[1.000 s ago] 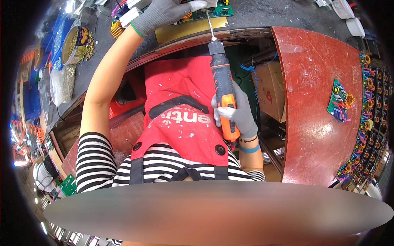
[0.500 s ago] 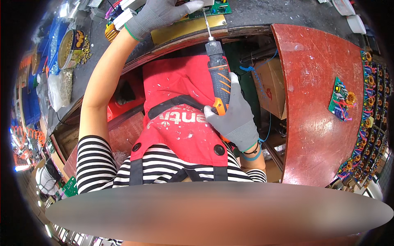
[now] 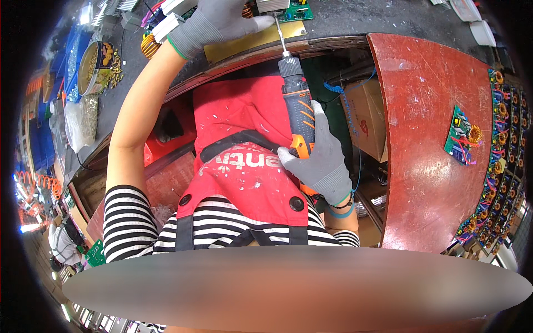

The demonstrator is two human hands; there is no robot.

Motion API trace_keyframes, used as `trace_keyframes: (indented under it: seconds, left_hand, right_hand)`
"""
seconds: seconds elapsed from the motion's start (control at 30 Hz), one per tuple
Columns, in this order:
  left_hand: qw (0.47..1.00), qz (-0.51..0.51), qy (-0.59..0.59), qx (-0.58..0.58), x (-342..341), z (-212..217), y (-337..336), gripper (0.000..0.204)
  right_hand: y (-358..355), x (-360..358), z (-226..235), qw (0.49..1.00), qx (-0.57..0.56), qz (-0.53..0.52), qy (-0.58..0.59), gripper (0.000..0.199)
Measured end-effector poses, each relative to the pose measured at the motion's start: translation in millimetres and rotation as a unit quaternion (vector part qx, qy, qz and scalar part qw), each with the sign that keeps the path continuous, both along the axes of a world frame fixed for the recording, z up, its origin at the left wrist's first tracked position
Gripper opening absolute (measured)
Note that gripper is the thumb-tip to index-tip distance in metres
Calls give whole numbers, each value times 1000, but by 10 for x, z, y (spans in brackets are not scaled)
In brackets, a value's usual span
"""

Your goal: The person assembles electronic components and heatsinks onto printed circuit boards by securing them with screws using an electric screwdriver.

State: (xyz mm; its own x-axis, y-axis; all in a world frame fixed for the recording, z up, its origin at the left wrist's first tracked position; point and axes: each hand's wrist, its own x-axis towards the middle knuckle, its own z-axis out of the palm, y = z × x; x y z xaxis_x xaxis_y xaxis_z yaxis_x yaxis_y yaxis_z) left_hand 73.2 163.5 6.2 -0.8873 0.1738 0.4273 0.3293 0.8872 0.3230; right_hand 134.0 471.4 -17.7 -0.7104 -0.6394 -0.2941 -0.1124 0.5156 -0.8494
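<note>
A dark workbench [image 3: 355,19] runs across the far side, with a yellow plate [image 3: 252,44] near its edge and a green circuit board [image 3: 294,11] just beyond it. Far to the left on the bench stand a round tin [image 3: 94,66] of small brass parts and a clear bag [image 3: 83,119]. To the right, a red table [image 3: 427,139] carries one small green circuit board [image 3: 463,136], with a row of more boards [image 3: 502,161] along its right edge.

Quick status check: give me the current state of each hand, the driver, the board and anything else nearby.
left hand: gloved, pressing down by the bit tip
right hand: gloved, gripping electric screwdriver
electric screwdriver: tilted, bit toward circuit board
circuit board: flat on bench, partly hidden
round tin: open, holding brass parts
</note>
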Motion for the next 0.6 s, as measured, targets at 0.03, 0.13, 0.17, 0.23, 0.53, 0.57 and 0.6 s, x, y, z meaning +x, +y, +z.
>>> trace_keyframes:
  seconds: [0.03, 0.13, 0.17, 0.23, 0.53, 0.57, 0.6]
  left_hand:
    - [999, 15, -1, -36, -1, -20, 9, 43]
    - [999, 41, 10, -35, -14, -87, 73, 45]
    - [998, 50, 27, -36, -12, -107, 82, 45]
    - [997, 59, 22, -43, -8, -122, 79, 44]
    - [997, 81, -5, -5, -12, -32, 154, 43]
    - [996, 86, -6, -3, -10, -28, 158, 43]
    - [996, 86, -7, -3, -9, -16, 175, 43]
  right_hand:
    - [0, 2, 4, 1000, 0, 0, 0, 94]
    - [1, 4, 9, 1000, 9, 7, 24, 95]
    - [5, 4, -3, 1000, -1, 2, -4, 95]
    - [1, -15, -1, 999, -13, -2, -34, 95]
    - [112, -144, -99, 980, -89, -8, -176, 94]
    - [102, -156, -69, 972, -85, -14, -218, 93]
    - [99, -163, -55, 963, -80, -19, -258, 93]
